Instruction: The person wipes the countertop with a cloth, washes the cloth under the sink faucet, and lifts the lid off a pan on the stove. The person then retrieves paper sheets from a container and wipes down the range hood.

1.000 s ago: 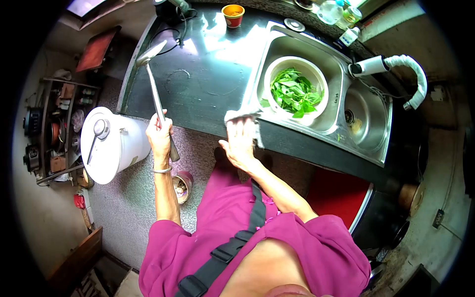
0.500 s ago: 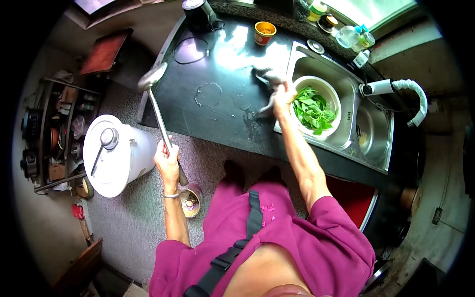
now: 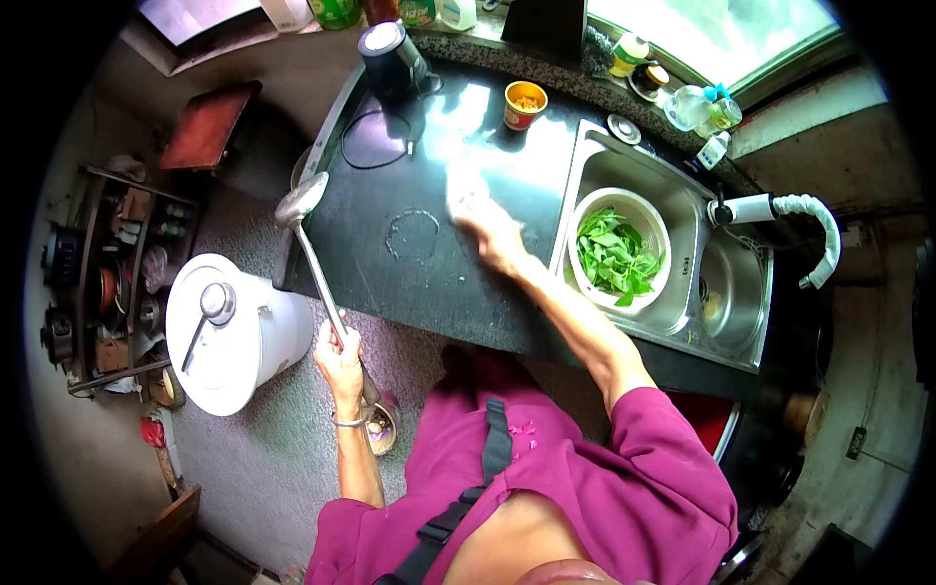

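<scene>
My left hand is closed round the handle of a long metal ladle, whose bowl is raised near the counter's left edge. Over the dark countertop, my right hand grips a cloth, pressed to the wet surface. Motion blurs both the cloth and the fingertips. To the left of that hand lies a ring-shaped water mark. At its right, a white basin of green leaves sits in the steel sink.
A tub with orange contents and a black kettle with its cord stand at the back. The faucet reaches over the sink's right side. A white lidded bucket stands on the floor, beside a small bin.
My right hand has swept the cloth left across the counter, away from the sink. The left hand keeps holding the ladle. The view has tilted upward a little.
</scene>
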`<state>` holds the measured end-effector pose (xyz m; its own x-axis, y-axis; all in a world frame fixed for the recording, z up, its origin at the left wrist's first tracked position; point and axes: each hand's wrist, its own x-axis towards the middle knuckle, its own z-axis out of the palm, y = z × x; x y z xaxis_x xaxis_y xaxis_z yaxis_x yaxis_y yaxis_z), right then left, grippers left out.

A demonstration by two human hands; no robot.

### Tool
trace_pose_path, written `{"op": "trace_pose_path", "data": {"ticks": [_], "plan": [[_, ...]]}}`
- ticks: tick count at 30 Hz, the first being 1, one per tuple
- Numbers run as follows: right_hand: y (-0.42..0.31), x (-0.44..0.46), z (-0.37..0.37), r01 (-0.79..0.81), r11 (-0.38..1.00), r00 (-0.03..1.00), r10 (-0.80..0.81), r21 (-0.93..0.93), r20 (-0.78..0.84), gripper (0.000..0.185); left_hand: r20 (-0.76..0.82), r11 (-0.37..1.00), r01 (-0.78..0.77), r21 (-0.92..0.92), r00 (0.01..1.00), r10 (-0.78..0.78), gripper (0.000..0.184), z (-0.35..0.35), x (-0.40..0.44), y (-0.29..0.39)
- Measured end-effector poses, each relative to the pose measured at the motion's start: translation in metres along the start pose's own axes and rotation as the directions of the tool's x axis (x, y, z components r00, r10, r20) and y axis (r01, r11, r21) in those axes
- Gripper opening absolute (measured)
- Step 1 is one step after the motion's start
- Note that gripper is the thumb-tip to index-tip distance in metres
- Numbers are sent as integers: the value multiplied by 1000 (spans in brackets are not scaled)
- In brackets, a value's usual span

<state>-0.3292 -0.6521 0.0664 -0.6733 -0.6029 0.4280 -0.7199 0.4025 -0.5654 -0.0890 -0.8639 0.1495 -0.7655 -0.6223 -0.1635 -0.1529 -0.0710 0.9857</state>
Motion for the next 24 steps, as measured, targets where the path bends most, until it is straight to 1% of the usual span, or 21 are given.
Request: {"op": "trace_pose_path", "data": {"ticks": [1,2,3,4,5,6,7,8,9,10,11,12,13,15,16,17,19,20,21,23,24], "plan": [[-2,-15,2,117,989,984,-128,85,128,37,-3,1000,-4,10,1000,4,30,6,7,3],[-10,-12,-2,76,990,993,-86,115,83,36,-7,1000,10,21,1000,-10,31,6,5,4],[-11,-14,-8,74,962,990,-102,262,94,37,-5,1000,-1,25,1000,1,31,7,7,4],[-7,-13,-13,-28,906,997,-8,422,83,37,-15,999,-3,40,1000,3,32,10,10,2],[-3,-10,-16,-121,812,992,85,572,90,38,-27,998,-4,56,1000,5,32,13,13,1],[1,0,-19,-193,705,972,234,682,32,39,-27,997,-15,78,999,18,31,15,14,2],[1,14,-33,-331,692,911,412,641,24,41,-30,997,-14,71,999,16,32,18,16,2],[17,28,-33,-298,676,892,449,674,-55,38,-32,998,-1,69,999,3,31,21,16,4],[29,46,-34,-243,740,882,438,627,-175,35,-34,998,11,67,999,-9,31,26,17,6],[38,64,-36,-296,720,848,500,627,-174,34,-33,998,9,56,999,-8,31,28,17,6],[44,82,-35,-285,820,859,448,496,-247,30,-44,998,20,55,999,-18,31,30,18,6],[64,97,-23,-225,921,899,322,319,-297,30,-46,999,31,37,998,-29,31,33,18,7],[81,107,-8,-152,980,929,186,130,-320,32,-50,999,43,20,998,-41,31,35,18,8],[83,125,13,-286,951,952,269,-112,-148,41,-52,999,48,6,998,-48,32,36,18,7],[83,131,21,-271,936,962,261,-226,-73,47,-59,999,52,1,997,-52,32,37,17,8],[84,134,27,-266,940,964,259,-215,-64,47,-74,998,48,27,996,-46,32,35,17,3],[83,133,28,-154,942,988,149,-297,-38,42,-82,998,64,26,995,-62,32,35,13,7],[81,129,25,-100,965,995,93,-242,-39,39,-92,996,79,29,993,-76,32,32,10,7],[78,122,25,-94,966,996,90,-240,-30,39,-91,998,63,27,994,-60,32,32,10,7],[58,96,22,72,990,997,-68,-125,33,37,-100,999,48,14,994,-46,32,29,8,6],[45,79,23,128,989,991,-125,-73,45,38,-102,998,57,10,993,-56,32,27,7,5]]}}
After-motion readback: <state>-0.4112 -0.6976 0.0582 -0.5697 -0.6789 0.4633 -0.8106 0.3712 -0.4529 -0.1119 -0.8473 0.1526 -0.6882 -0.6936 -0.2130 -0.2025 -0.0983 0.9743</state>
